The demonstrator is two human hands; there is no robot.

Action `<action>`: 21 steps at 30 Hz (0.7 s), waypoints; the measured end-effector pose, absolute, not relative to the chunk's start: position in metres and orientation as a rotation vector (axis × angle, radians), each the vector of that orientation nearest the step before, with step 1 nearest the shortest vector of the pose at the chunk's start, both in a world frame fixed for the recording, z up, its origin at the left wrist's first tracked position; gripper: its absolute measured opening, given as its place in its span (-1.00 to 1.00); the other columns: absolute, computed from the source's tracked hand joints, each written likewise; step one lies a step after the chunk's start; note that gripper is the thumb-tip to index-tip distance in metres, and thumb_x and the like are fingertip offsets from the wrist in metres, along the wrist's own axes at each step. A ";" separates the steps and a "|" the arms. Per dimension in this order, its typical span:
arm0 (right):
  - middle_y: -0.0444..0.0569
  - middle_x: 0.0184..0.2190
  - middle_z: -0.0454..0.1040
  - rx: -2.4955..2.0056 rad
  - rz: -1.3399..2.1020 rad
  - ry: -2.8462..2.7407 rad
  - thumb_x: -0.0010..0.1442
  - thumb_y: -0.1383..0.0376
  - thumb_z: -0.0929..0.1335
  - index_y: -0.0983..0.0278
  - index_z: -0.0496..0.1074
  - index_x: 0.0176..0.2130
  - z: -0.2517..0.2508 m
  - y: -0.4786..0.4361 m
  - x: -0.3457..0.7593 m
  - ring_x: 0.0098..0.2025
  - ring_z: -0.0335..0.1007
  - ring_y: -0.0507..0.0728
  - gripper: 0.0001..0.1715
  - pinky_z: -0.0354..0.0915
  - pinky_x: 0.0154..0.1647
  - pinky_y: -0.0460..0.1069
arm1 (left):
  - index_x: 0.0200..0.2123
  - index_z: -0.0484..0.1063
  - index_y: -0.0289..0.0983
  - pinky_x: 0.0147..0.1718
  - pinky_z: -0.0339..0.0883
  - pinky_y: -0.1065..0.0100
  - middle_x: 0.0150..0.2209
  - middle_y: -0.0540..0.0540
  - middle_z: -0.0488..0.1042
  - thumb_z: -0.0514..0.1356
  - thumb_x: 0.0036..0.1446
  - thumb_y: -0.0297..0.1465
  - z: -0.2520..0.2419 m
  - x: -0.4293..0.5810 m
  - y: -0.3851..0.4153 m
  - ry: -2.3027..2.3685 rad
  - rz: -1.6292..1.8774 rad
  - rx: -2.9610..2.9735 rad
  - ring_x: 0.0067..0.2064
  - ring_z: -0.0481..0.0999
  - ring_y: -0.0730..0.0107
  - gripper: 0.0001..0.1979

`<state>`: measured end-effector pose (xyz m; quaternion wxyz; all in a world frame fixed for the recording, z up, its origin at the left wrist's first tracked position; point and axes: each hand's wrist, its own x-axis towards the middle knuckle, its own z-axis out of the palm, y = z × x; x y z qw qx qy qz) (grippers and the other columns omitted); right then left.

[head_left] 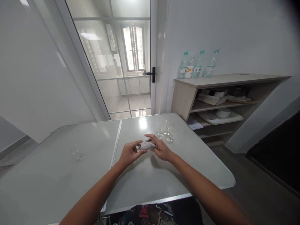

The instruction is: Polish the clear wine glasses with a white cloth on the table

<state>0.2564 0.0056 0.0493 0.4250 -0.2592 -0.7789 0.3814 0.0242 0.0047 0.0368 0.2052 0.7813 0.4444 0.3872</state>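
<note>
- White walls and a glazed door [117, 62] stand behind a pale bench [70, 175] with a seam down its middle; a shelf [231, 78] past the bench's far right corner carries bottles [198, 64].
- Both hands meet over the right half of the bench, just right of the seam and nearer the far edge than the near one.
- The left hand [127, 154] pinches the near end of a small glass [139, 150], fingers closed on it; most of the glass is hidden, so its shape is hard to tell.
- The right hand [162, 150] is clenched over a white cloth [145, 145] wrapped about the glass, index finger stretched across the top.
- Stemmed glasses [167, 131] stand upright just beyond the right hand, close to the far edge; a lone glass [81, 155] sits well apart on the left half.
- To my eye the work goes best with the left pinch steady and light and the cloth turning, not the glass.
- Low over the bench is a sound height; a slip would fall only a little way.
- The right elbow and wrist look close to the stemmed glasses, so small wrist moves suit better than wide ones.
</note>
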 end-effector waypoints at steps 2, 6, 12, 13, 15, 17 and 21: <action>-0.08 -0.18 0.60 -0.623 0.862 -2.040 0.02 0.56 0.20 0.16 0.18 0.34 0.049 0.007 0.259 -0.09 0.47 0.18 -0.08 0.27 0.06 0.11 | -0.06 0.61 -0.25 -0.55 0.28 0.42 -0.38 -0.05 0.57 0.33 0.10 0.00 0.043 0.028 0.003 1.166 0.983 1.968 -0.58 0.42 0.50 -0.51; -0.11 -0.31 0.56 -0.657 0.933 -2.027 0.02 0.54 0.21 0.18 0.35 0.20 0.051 0.010 0.260 -0.20 0.47 0.15 -0.23 0.29 -0.06 0.05 | -0.16 0.62 -0.31 -0.63 0.16 0.45 -0.52 -0.03 0.48 0.27 0.15 0.04 0.055 0.029 0.002 1.037 0.774 1.735 -0.62 0.40 0.48 -0.49; -0.16 -0.40 0.52 -0.722 1.477 -1.622 -0.09 0.47 0.26 0.20 0.31 0.13 0.052 0.012 0.260 -0.47 0.33 0.06 -0.25 0.13 -0.46 -0.10 | -0.17 0.62 -0.29 -0.53 0.25 0.42 -0.54 -0.01 0.50 0.26 0.18 0.01 0.047 0.032 0.001 1.162 0.825 1.999 -0.60 0.44 0.44 -0.54; -0.16 -0.39 0.53 -0.721 1.494 -1.573 -0.11 0.46 0.25 0.20 0.28 0.14 0.051 0.012 0.260 -0.48 0.33 0.05 -0.22 0.10 -0.47 -0.11 | -0.15 0.61 -0.27 -0.51 0.27 0.41 -0.50 -0.02 0.53 0.26 0.19 0.00 0.043 0.032 0.001 1.199 0.861 2.092 -0.58 0.45 0.44 -0.55; -0.15 -0.34 0.55 -0.711 1.441 -1.544 -0.13 0.47 0.23 0.19 0.22 0.19 0.050 0.012 0.259 -0.43 0.36 0.06 -0.15 0.11 -0.45 -0.10 | -0.07 0.58 -0.23 -0.46 0.31 0.40 -0.40 -0.04 0.60 0.26 0.19 0.00 0.034 0.031 0.002 1.274 0.946 2.276 -0.54 0.48 0.43 -0.55; -0.12 -0.26 0.56 -0.707 1.311 -1.620 -0.11 0.48 0.22 0.18 0.20 0.22 0.049 0.012 0.257 -0.30 0.41 0.10 -0.13 0.17 -0.35 -0.08 | 0.03 0.53 -0.21 -0.43 0.34 0.39 -0.29 -0.08 0.65 0.27 0.19 -0.01 0.026 0.028 0.004 1.350 1.030 2.423 -0.52 0.50 0.43 -0.51; -0.18 -0.36 0.47 -0.770 1.083 -1.861 -0.05 0.54 0.19 0.17 0.21 0.28 0.044 0.010 0.252 -0.24 0.37 0.12 -0.09 0.22 -0.15 0.00 | 0.10 0.50 -0.21 -0.40 0.35 0.37 -0.25 -0.17 0.66 0.29 0.19 -0.03 0.017 0.019 0.008 1.361 1.069 2.687 -0.43 0.59 0.31 -0.49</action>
